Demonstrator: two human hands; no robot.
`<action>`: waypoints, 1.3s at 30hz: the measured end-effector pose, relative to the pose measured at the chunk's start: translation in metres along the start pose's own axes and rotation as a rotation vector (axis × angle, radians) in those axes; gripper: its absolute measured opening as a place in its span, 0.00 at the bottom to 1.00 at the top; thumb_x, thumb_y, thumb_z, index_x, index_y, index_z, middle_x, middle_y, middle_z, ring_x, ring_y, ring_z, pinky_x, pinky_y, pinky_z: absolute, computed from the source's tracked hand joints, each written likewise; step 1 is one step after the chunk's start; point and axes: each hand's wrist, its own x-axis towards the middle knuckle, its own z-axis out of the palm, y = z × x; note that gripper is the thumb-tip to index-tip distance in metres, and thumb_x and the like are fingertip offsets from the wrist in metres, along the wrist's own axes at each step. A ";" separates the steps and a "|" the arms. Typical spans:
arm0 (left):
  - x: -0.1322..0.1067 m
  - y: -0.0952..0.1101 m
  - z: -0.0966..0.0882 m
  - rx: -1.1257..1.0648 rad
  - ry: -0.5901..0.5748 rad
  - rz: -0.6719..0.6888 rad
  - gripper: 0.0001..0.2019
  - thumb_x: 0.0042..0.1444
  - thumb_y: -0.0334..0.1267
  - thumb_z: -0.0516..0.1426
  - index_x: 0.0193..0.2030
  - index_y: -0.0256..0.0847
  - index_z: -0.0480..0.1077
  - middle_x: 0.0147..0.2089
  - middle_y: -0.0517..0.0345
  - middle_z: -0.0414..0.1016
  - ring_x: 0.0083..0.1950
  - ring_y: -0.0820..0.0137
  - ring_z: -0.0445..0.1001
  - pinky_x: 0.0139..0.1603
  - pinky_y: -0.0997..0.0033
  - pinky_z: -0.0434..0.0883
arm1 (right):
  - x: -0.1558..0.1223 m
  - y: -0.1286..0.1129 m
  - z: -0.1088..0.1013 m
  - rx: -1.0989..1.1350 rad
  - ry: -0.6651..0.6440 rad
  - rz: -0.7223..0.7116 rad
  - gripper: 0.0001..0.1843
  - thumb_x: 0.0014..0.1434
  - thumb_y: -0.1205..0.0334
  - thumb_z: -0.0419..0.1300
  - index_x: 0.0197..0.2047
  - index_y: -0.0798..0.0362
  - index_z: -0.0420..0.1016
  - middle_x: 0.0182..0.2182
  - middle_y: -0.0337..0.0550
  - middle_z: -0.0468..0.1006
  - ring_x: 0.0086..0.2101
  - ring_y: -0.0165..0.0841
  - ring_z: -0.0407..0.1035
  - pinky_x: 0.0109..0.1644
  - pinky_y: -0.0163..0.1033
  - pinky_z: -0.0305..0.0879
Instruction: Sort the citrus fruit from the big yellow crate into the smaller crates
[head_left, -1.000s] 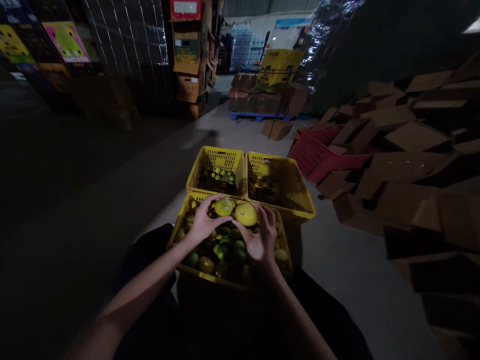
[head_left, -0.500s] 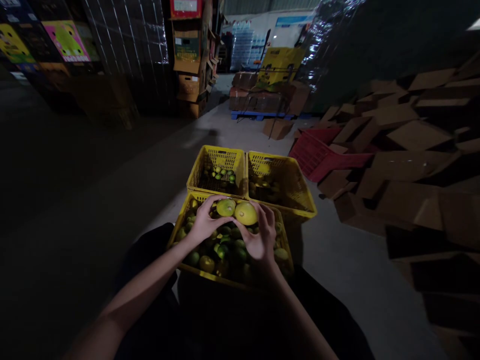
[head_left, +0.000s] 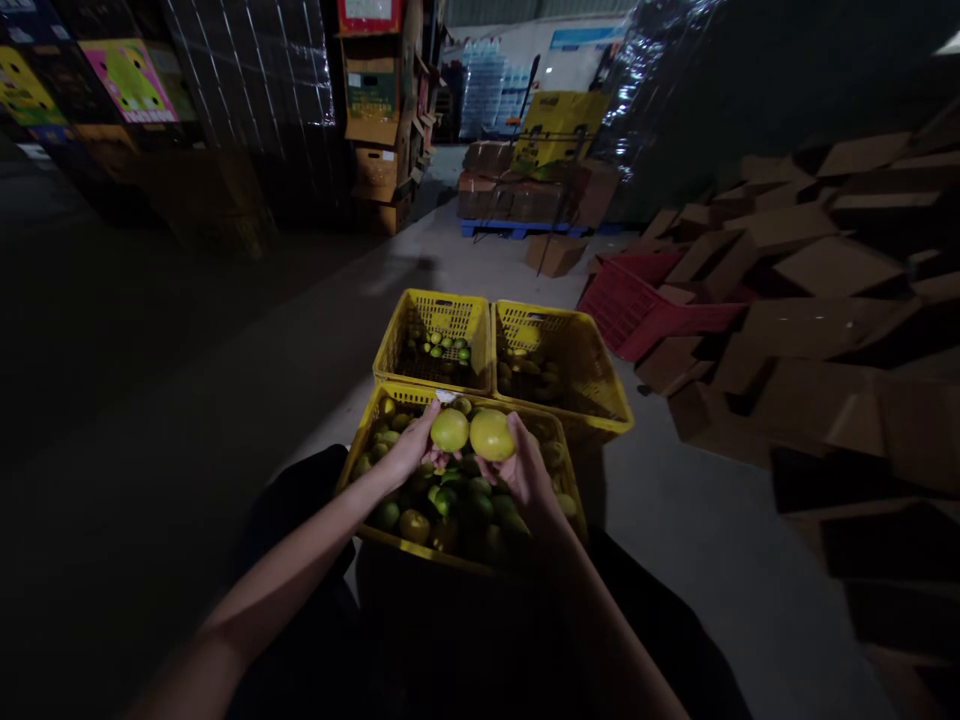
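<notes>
"What's the left hand (head_left: 411, 448) up to?"

"It cradles the smaller fruit (head_left: 450, 431), opened only as wide as the fruit, thumb on its outer side and fingers curled below. I'd say those fingers take the weight, leaving the top bare to the eye."

"And around that hand?"

"Just beyond it sits the far left crate (head_left: 394, 335), small green fruit (head_left: 464, 354) lying inside. Directly under both grips is the near crate (head_left: 420, 550), loaded with mixed fruit (head_left: 445, 500); placed there, it would catch anything that slips, I think."

"Then the bigger one?"

"The larger yellow fruit (head_left: 491, 435) is just right of the first, about level; whether they touch I can't tell in this gloom. The right hand (head_left: 526, 470) holds it, thumb over the outer side, fingers underneath. Side by side, the pair is easy to take in at one look."

"Farther right?"

"Beyond that hand stands the far right crate (head_left: 592, 365), fruit gathered toward its left side. Well apart from the grip, a red crate (head_left: 630, 310) tilts beside cardboard boxes (head_left: 825, 330)."
</notes>
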 end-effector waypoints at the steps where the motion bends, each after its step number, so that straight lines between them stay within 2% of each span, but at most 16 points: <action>1: 0.000 0.000 0.000 0.010 0.016 -0.022 0.33 0.56 0.66 0.48 0.25 0.34 0.72 0.17 0.52 0.71 0.15 0.77 0.61 0.17 0.76 0.56 | 0.001 0.001 0.000 0.000 0.015 0.040 0.26 0.49 0.32 0.60 0.30 0.48 0.71 0.19 0.39 0.74 0.15 0.30 0.62 0.13 0.35 0.50; 4: 0.001 0.001 0.000 0.020 0.059 -0.089 0.35 0.58 0.65 0.47 0.17 0.35 0.69 0.14 0.52 0.67 0.14 0.78 0.58 0.16 0.75 0.53 | 0.002 0.002 0.001 -0.025 0.019 0.099 0.27 0.48 0.31 0.60 0.29 0.49 0.69 0.17 0.39 0.73 0.13 0.29 0.60 0.12 0.34 0.49; 7: 0.002 0.001 0.000 0.026 0.086 -0.126 0.35 0.58 0.65 0.46 0.16 0.36 0.68 0.14 0.52 0.67 0.14 0.78 0.58 0.17 0.75 0.53 | 0.001 0.001 0.001 -0.033 0.009 0.140 0.27 0.49 0.32 0.59 0.28 0.50 0.67 0.15 0.38 0.72 0.12 0.28 0.59 0.13 0.33 0.49; 11: 0.001 0.000 -0.001 0.101 0.080 -0.150 0.36 0.56 0.69 0.43 0.12 0.40 0.62 0.13 0.52 0.66 0.14 0.77 0.56 0.17 0.74 0.52 | 0.000 -0.001 0.002 -0.043 0.023 0.165 0.25 0.50 0.35 0.61 0.29 0.51 0.68 0.16 0.40 0.74 0.16 0.32 0.67 0.13 0.33 0.53; 13: 0.000 0.000 -0.002 0.140 0.072 -0.167 0.37 0.55 0.70 0.41 0.14 0.40 0.63 0.14 0.53 0.66 0.14 0.76 0.57 0.17 0.73 0.53 | 0.000 -0.002 0.001 -0.049 0.026 0.182 0.24 0.48 0.36 0.63 0.30 0.51 0.69 0.18 0.42 0.75 0.18 0.35 0.70 0.14 0.34 0.56; 15: 0.001 -0.001 -0.002 0.131 0.069 -0.141 0.35 0.53 0.71 0.43 0.21 0.39 0.67 0.16 0.55 0.67 0.16 0.75 0.60 0.19 0.73 0.57 | 0.000 -0.003 0.000 -0.053 0.021 0.176 0.24 0.46 0.39 0.65 0.31 0.51 0.71 0.21 0.43 0.77 0.22 0.37 0.73 0.17 0.36 0.62; 19: 0.006 -0.003 -0.002 0.075 0.112 0.142 0.27 0.44 0.66 0.59 0.35 0.42 0.66 0.28 0.59 0.72 0.25 0.72 0.69 0.27 0.71 0.67 | 0.004 -0.001 -0.002 -0.033 0.081 0.017 0.22 0.41 0.48 0.71 0.36 0.51 0.73 0.31 0.43 0.81 0.31 0.39 0.76 0.32 0.41 0.73; 22: 0.011 -0.006 -0.004 0.136 0.158 0.383 0.25 0.41 0.57 0.66 0.39 0.43 0.66 0.37 0.57 0.73 0.37 0.68 0.72 0.36 0.68 0.71 | 0.010 0.006 -0.004 -0.084 0.176 -0.163 0.27 0.34 0.55 0.75 0.38 0.49 0.71 0.35 0.40 0.80 0.36 0.38 0.76 0.42 0.43 0.73; 25: 0.013 -0.007 -0.008 0.244 0.186 0.570 0.25 0.41 0.49 0.69 0.43 0.43 0.67 0.41 0.57 0.73 0.43 0.66 0.72 0.47 0.65 0.70 | 0.015 0.014 -0.007 -0.200 0.234 -0.316 0.34 0.30 0.58 0.76 0.41 0.46 0.67 0.39 0.38 0.78 0.39 0.37 0.74 0.46 0.44 0.73; 28: 0.012 -0.006 -0.011 0.304 0.150 0.649 0.26 0.39 0.45 0.70 0.45 0.43 0.69 0.44 0.55 0.75 0.46 0.65 0.73 0.51 0.63 0.69 | 0.016 0.018 -0.009 -0.315 0.250 -0.443 0.34 0.33 0.57 0.75 0.44 0.46 0.67 0.43 0.42 0.76 0.43 0.38 0.73 0.46 0.44 0.72; 31: 0.008 -0.001 -0.011 0.310 0.133 0.648 0.27 0.37 0.41 0.71 0.46 0.42 0.72 0.46 0.53 0.76 0.48 0.63 0.73 0.54 0.62 0.68 | 0.012 0.014 -0.007 -0.378 0.275 -0.512 0.33 0.35 0.57 0.75 0.45 0.49 0.68 0.46 0.46 0.76 0.45 0.41 0.72 0.45 0.45 0.72; 34: 0.004 0.005 -0.008 0.259 0.168 0.605 0.24 0.37 0.36 0.72 0.45 0.43 0.76 0.48 0.51 0.75 0.52 0.61 0.71 0.57 0.63 0.66 | 0.007 0.006 -0.007 -0.351 0.240 -0.499 0.30 0.35 0.60 0.75 0.43 0.50 0.71 0.44 0.45 0.78 0.45 0.41 0.73 0.48 0.45 0.70; 39: 0.002 0.010 -0.007 -0.062 0.146 0.380 0.22 0.38 0.30 0.70 0.44 0.42 0.76 0.48 0.54 0.76 0.51 0.63 0.72 0.56 0.66 0.67 | 0.005 -0.005 -0.008 -0.111 0.117 -0.368 0.30 0.33 0.67 0.74 0.43 0.49 0.74 0.43 0.42 0.80 0.44 0.39 0.74 0.49 0.46 0.71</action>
